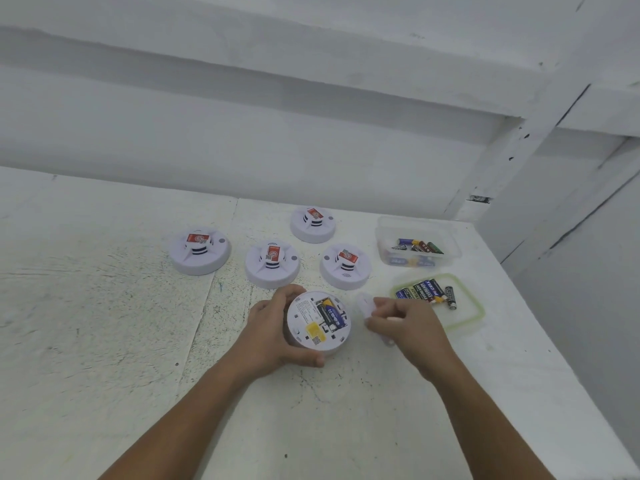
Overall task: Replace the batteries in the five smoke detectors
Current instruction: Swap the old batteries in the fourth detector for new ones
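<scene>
1. The left hand (273, 327) grips a round white plastic smoke detector (313, 332), fingers and thumb curled around its left rim. The unit lies face down on the white speckled table (104, 341), near the front centre.
2. Its battery bay is open, and a blue cylindrical battery (332, 315) sits inside.
3. The right hand (405, 323), just right of the unit and apart from it, pinches a small white plastic piece (366, 303) in curled fingers. The piece is blurred.
4. Behind the right hand lies a flat clear lid with a green rim (467, 317), partly hidden by that hand. Loose batteries (426, 292) rest on it.
5. Four more white smoke detectors (272, 264) stand face up beyond the hands, each with a red label. Three form a row and one sits farther back.
6. A clear plastic tub (450, 237) holding mixed batteries stands at the far right, near the white wall (242, 133).
</scene>
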The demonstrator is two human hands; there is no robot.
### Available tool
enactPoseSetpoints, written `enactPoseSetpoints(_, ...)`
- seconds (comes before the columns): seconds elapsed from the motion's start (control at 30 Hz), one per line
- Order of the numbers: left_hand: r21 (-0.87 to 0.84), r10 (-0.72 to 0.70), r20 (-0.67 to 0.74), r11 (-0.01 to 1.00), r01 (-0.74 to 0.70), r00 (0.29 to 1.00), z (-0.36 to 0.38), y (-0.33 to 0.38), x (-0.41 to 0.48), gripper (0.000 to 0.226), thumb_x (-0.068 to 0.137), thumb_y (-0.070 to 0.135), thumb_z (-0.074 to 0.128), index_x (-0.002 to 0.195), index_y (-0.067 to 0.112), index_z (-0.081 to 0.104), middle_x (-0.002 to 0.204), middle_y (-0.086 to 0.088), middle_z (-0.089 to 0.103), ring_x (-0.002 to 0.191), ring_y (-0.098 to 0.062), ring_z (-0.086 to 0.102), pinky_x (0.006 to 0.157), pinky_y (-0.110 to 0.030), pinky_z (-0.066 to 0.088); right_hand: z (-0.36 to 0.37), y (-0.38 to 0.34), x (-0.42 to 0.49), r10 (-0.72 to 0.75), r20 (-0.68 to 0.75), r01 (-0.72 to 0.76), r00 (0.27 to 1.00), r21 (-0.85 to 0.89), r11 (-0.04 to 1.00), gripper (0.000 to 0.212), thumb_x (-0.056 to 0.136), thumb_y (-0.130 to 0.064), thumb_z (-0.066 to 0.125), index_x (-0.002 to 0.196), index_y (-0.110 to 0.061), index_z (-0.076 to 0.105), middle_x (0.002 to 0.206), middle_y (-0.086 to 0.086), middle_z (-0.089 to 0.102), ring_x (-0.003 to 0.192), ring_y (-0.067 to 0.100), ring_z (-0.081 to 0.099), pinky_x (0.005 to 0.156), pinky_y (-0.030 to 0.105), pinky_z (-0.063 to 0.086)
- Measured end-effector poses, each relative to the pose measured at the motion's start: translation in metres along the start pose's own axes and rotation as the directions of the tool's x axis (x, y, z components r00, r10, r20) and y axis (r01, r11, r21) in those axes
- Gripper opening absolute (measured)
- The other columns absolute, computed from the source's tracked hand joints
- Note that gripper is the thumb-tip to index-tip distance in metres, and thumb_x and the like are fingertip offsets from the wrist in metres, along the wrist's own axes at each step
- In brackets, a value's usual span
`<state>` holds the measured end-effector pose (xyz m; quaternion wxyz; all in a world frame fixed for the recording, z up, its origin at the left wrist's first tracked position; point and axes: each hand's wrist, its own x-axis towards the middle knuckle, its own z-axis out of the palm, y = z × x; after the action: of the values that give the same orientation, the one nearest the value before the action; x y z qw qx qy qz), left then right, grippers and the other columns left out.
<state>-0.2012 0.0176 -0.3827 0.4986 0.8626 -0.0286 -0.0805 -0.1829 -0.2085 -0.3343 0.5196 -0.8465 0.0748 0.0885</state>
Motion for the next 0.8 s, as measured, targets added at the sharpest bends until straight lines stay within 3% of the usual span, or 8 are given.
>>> enactPoseSetpoints(0.13,-0.018,0.064,-0.015,0.998,-0.065,0.998,-0.003,0.003,0.000,0.097,0.035,0.043,0.096,0.119,0.033,0.049,0.107,0.022,0.060,0.102,0.003,0.054,0.088,-0.027,0.048,0.002,-0.022,0.007,-0.125,0.144,0.134,0.982,-0.053,0.990,0.010,0.070,-0.008,0.078,0.069,-0.009,0.068,0.119,-0.012,0.063,0.099,0.014,0.064,0.062,0.020,0.051)
enactPoseSetpoints(0.27,-0.063,0.096,-0.028,0.993,-0.097,0.995,-0.003,0.002,-0.001,0.091,0.035,0.038,0.097,0.116,0.033,0.054,0.102,0.020,0.066,0.095,0.000,0.062,0.081,-0.031,0.054,0.010,-0.039,0.012,-0.246,0.386,0.370,0.889,-0.287,0.884,0.013,0.069,-0.012,0.079,0.074,-0.019,0.069,0.125,-0.017,0.060,0.114,0.002,0.053,0.090,0.020,0.042)
enactPoseSetpoints(0.37,-0.088,0.095,-0.029,0.991,-0.097,0.995,-0.004,0.001,0.000,0.087,0.037,0.031,0.098,0.113,0.033,0.056,0.101,0.018,0.068,0.092,-0.003,0.064,0.080,-0.033,0.055,0.018,-0.047,0.016,-0.253,0.517,0.477,0.818,-0.364,0.800,0.014,0.070,-0.012,0.078,0.077,-0.019,0.069,0.128,-0.016,0.057,0.115,0.003,0.051,0.095,0.024,0.043)
enactPoseSetpoints(0.67,-0.100,0.105,-0.010,0.989,-0.105,0.994,-0.006,-0.003,0.004,0.089,0.034,0.033,0.096,0.114,0.035,0.059,0.103,0.013,0.070,0.096,-0.009,0.066,0.084,-0.045,0.053,0.030,-0.055,0.028,-0.239,0.684,0.650,0.689,-0.437,0.622,0.010,0.074,-0.014,0.073,0.083,-0.014,0.071,0.133,-0.017,0.054,0.115,0.007,0.051,0.092,0.029,0.045)
enactPoseSetpoints(0.73,-0.098,0.107,-0.013,0.989,-0.108,0.994,-0.006,-0.003,0.004,0.087,0.034,0.032,0.096,0.113,0.035,0.060,0.102,0.014,0.070,0.096,-0.008,0.065,0.085,-0.043,0.053,0.030,-0.055,0.030,-0.242,0.701,0.670,0.671,-0.433,0.603,0.009,0.075,-0.013,0.071,0.084,-0.013,0.071,0.134,-0.019,0.053,0.116,0.004,0.050,0.090,0.023,0.044)
enactPoseSetpoints(0.8,-0.099,0.107,-0.013,0.989,-0.107,0.994,-0.006,-0.003,0.004,0.087,0.033,0.032,0.096,0.113,0.035,0.060,0.102,0.015,0.070,0.097,-0.006,0.065,0.087,-0.042,0.052,0.029,-0.054,0.033,-0.256,0.710,0.687,0.656,-0.422,0.591,0.010,0.077,-0.012,0.070,0.086,-0.012,0.073,0.134,-0.021,0.053,0.117,0.000,0.049,0.084,0.009,0.040)
